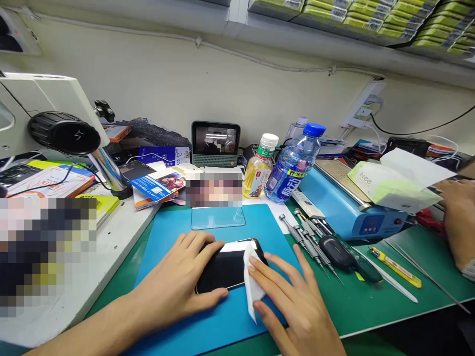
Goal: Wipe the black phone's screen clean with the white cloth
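Note:
A black smartphone (226,269) lies on a blue mat (174,316), its dark screen facing up and a bright reflection along the far edge. My left hand (185,277) holds the phone's left end between thumb and fingers. In my right hand (293,296) is a folded white tissue (253,282), pressed by the fingertips against the right part of the screen. Just beyond the phone, a clear glass screen protector (218,217) rests flat on the mat.
Right of the mat lie several screwdrivers (306,242), a yellow cutter (396,267) and tweezers (426,274). Behind stand two drink bottles (295,165) and a blue heating plate (334,198) bearing a tissue pack (386,183). A microscope stand (115,168) is left. Another person's hand (458,212) shows at far right.

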Action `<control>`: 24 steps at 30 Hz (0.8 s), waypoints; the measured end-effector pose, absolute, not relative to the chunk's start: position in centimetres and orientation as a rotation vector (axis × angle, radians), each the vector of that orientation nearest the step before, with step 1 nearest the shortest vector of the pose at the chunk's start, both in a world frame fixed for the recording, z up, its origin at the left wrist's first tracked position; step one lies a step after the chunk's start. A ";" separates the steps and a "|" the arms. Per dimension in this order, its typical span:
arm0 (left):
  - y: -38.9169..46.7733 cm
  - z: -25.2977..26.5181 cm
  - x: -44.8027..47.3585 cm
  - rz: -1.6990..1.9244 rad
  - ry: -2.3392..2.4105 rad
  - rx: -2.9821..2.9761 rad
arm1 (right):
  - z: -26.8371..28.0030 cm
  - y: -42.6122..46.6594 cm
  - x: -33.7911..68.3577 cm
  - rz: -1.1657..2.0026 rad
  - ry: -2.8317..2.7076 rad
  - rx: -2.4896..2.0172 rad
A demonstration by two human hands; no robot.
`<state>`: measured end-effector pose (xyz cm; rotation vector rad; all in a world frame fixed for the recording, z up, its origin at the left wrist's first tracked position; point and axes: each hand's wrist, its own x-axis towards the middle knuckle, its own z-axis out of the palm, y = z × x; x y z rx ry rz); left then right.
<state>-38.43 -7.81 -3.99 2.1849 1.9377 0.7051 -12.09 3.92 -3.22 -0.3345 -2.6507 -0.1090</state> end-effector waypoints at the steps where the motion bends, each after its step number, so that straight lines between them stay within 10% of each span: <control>1: -7.9 -4.1 -38.4 0.712 1.943 2.184 | -3.2 4.0 -12.3 -0.130 -2.708 -0.366; 24: -7.7 -4.1 -38.4 0.791 1.922 2.144 | -3.1 3.7 -14.1 -0.149 -2.788 -0.298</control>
